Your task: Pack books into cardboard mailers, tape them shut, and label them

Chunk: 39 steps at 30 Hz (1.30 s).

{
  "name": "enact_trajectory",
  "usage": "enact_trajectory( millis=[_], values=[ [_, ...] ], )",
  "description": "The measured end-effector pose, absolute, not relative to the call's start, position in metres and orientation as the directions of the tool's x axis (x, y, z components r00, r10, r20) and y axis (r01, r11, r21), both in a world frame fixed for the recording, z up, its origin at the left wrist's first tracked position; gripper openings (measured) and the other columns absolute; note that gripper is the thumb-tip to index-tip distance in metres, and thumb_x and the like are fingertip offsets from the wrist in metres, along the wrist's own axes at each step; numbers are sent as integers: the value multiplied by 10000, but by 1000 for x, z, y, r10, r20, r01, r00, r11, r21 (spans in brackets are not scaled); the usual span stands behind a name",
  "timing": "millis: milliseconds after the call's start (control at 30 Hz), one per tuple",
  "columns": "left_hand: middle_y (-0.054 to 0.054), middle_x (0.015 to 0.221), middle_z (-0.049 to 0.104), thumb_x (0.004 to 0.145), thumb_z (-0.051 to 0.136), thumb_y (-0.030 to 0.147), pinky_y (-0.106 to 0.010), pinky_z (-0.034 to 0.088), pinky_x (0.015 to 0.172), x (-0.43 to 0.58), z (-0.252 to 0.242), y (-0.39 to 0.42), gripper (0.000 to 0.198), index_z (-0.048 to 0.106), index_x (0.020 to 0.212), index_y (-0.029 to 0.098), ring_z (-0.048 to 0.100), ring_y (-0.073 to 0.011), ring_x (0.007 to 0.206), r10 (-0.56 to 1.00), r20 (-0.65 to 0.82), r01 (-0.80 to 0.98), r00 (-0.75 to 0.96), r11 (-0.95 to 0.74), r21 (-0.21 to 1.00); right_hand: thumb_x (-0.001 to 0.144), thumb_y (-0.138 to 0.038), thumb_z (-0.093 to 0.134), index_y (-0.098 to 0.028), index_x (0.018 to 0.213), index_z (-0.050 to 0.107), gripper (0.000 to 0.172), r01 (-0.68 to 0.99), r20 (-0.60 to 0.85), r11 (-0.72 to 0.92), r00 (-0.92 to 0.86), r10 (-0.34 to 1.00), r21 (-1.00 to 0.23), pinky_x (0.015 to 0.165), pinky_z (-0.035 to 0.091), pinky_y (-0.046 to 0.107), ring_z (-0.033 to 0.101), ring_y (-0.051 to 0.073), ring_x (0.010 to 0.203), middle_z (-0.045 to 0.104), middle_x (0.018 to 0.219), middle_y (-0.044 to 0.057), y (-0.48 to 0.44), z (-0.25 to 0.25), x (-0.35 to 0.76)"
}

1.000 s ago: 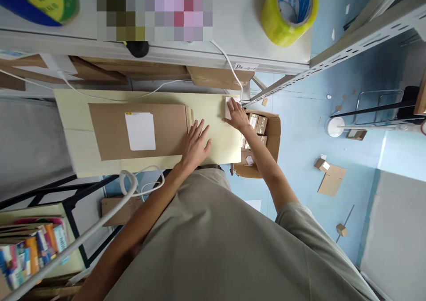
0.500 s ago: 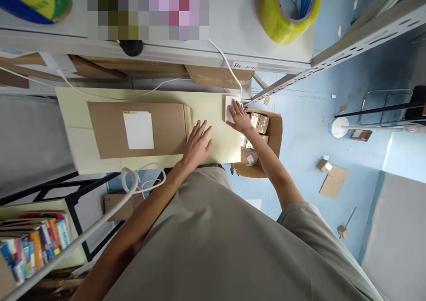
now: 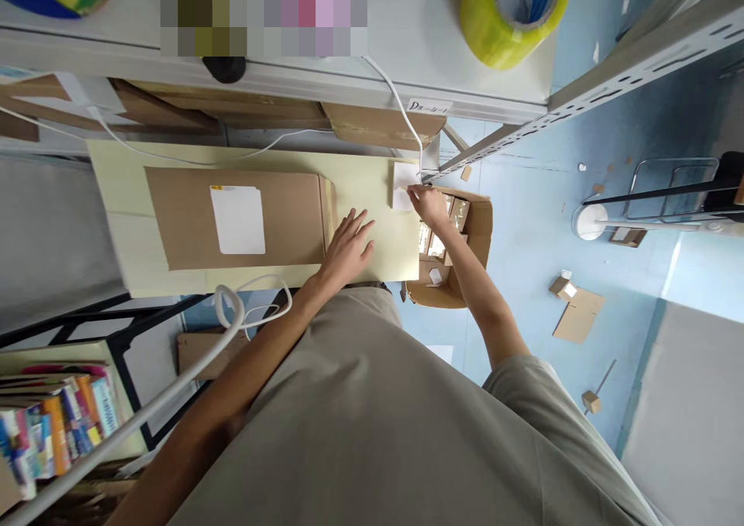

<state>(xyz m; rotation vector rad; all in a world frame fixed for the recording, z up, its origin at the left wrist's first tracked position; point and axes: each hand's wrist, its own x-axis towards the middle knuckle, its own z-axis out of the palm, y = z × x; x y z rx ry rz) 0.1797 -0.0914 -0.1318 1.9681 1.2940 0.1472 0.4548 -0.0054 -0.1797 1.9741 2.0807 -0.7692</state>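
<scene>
From where I sit, the head view gives me a long cardboard box (image 3: 284, 216) lying flat on the pale yellow table (image 3: 387, 239). It is plain brown and smooth, with a white label (image 3: 238, 220) on its top that carries a small yellow mark at the far left corner. The box occupies the table's middle and left part, its long axis running left to right, roughly in line with the table's long edges; its creased, taped-looking end faces the right edge.

A small rectangular white pad (image 3: 402, 185) sits at the table's far right corner, its longer side running from far to near. I have the right hand (image 3: 430, 204) on its right side, thumb and fingertips drawn into a narrow pinch; I cannot tell whether a sheet is between them.

The left hand (image 3: 347, 251) is spread wide over the near right corner of the box, fingers towards the far edge, grasping nothing. Whether its palm presses the cardboard, I can't tell.

A white cable (image 3: 401, 110) drops beside the pad, and an open carton (image 3: 480, 239) stands beyond the right edge.
</scene>
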Motion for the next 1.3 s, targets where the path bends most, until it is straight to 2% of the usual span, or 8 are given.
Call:
enact_trajectory(
  millis=[167,333,567,733,967,1067,1200,1300],
  values=[
    [-170,1864,443,1140,466,279,-585,305,1476,188,-136,-80,577,590,1683,131,312,-356,1795,784,-326,740,528,-236,630,1231,-337,407,-201,1470,799,479,937,-238,-109,28,971,-331,1076,674,434,837,304,1269,766,1574,146,0,-171,463],
    [-228,1915,304,1099,504,217,-530,281,1476,237,-166,-32,710,422,1781,36,280,-383,1801,722,-383,761,576,-302,574,1242,-415,259,-206,1482,777,608,911,-99,-182,156,983,-370,1103,669,467,806,311,1336,731,1623,144,12,-167,477],
    [-337,1930,75,1004,728,353,-588,303,1443,296,-212,29,1030,245,1818,-51,191,-513,1798,684,-513,830,519,-260,493,1260,-414,307,-181,1550,718,554,930,-165,-187,141,976,-316,1118,634,468,780,318,1345,742,1587,167,27,-160,471],
    [-311,1937,108,1024,680,344,-587,285,1445,298,-218,45,980,250,1828,-15,192,-485,1802,689,-534,846,491,-230,481,1267,-459,270,-169,1583,679,593,929,-190,-150,89,978,-339,1105,624,450,772,321,1307,718,1597,177,34,-166,467],
    [-304,1918,211,979,675,251,-599,301,1439,299,-219,53,877,400,1766,-21,251,-485,1778,694,-523,826,495,-190,530,1280,-445,259,-110,1612,629,600,936,-197,-121,57,979,-330,1123,605,427,771,313,1307,694,1572,228,45,-170,464],
    [-323,1910,220,965,654,246,-631,297,1435,300,-217,54,896,380,1766,-46,259,-501,1770,689,-523,824,501,-196,531,1285,-450,214,-121,1556,678,630,938,-203,-147,85,975,-314,1109,602,389,789,272,1266,731,1526,194,47,-164,460],
    [-370,1907,148,967,704,315,-625,277,1433,304,-212,55,986,312,1773,-96,252,-528,1765,656,-570,842,496,-204,499,1264,-443,286,-202,1571,693,564,939,-247,-156,80,966,-306,1058,643,450,787,326,1269,724,1591,161,47,-158,456],
    [-389,1904,118,954,769,418,-668,327,1388,311,-211,56,1086,286,1790,-80,294,-569,1731,642,-595,859,484,-220,462,1259,-417,261,-202,1616,658,576,939,-259,-178,101,961,-294,1074,642,476,779,342,1297,711,1606,168,48,-155,456]
  ],
)
